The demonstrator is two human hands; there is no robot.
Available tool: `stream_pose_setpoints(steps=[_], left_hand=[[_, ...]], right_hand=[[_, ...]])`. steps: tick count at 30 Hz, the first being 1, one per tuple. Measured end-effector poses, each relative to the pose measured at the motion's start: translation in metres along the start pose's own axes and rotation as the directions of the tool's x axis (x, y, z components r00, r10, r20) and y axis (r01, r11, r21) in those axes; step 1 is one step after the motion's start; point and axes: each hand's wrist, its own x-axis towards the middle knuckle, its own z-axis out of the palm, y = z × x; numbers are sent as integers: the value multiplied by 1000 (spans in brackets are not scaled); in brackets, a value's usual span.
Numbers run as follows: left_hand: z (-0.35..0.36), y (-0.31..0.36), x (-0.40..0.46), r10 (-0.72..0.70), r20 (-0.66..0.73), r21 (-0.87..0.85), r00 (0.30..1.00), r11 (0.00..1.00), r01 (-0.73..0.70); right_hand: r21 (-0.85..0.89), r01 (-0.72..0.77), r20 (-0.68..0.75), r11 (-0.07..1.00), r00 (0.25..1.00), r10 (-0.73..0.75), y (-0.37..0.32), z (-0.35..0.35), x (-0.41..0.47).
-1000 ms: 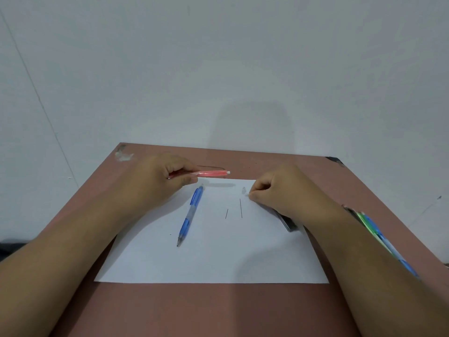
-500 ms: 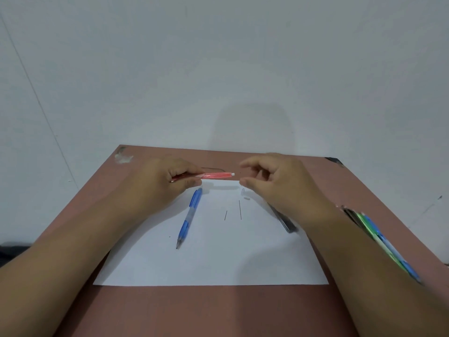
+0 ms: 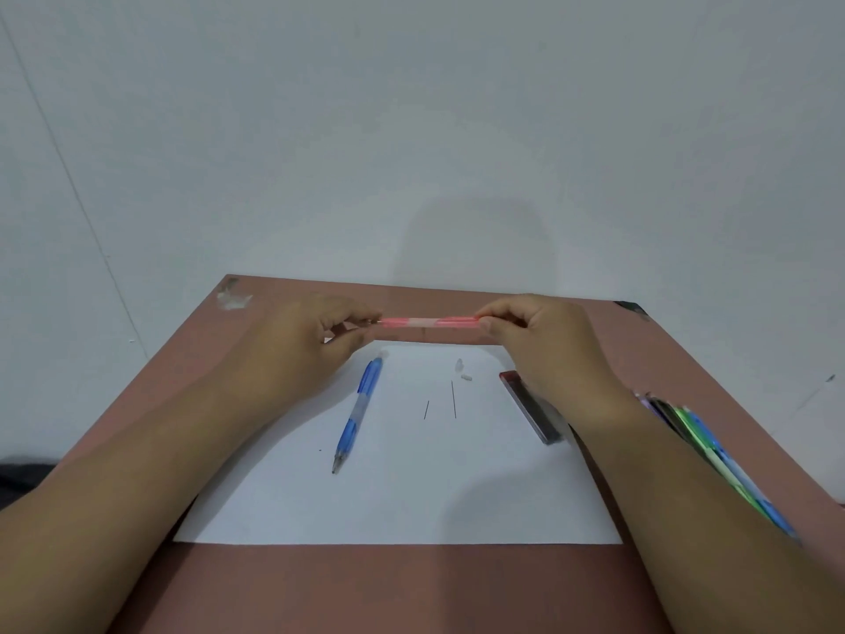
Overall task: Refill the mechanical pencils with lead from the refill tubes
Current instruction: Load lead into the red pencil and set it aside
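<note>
A pink mechanical pencil (image 3: pixel 430 322) is held level above the far edge of the white paper sheet (image 3: pixel 398 491). My left hand (image 3: pixel 315 340) pinches its left end and my right hand (image 3: pixel 539 340) pinches its right end. On the sheet lie a blue mechanical pencil (image 3: pixel 359 409), two loose thin leads (image 3: pixel 452 398), a small clear cap (image 3: pixel 459 364) with a tiny white piece beside it, and a dark lead refill tube (image 3: pixel 530 407) next to my right wrist.
The sheet lies on a reddish-brown table (image 3: pixel 411 588) against a pale wall. Several more pencils, green and blue (image 3: pixel 713 455), lie along the table's right side, partly hidden by my right forearm.
My right hand lifted off the sheet near the cap and moved up to the pink pencil's right end. The pencil now spans between both hands. The refill tube is uncovered.
</note>
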Motion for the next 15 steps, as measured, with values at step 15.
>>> stream_pose_setpoints(steps=[15], left_hand=[[1, -3, -2, -109, 130, 8, 985, 994, 109]], right_hand=[[-215, -92, 135, 972, 983, 122, 14, 6, 9]])
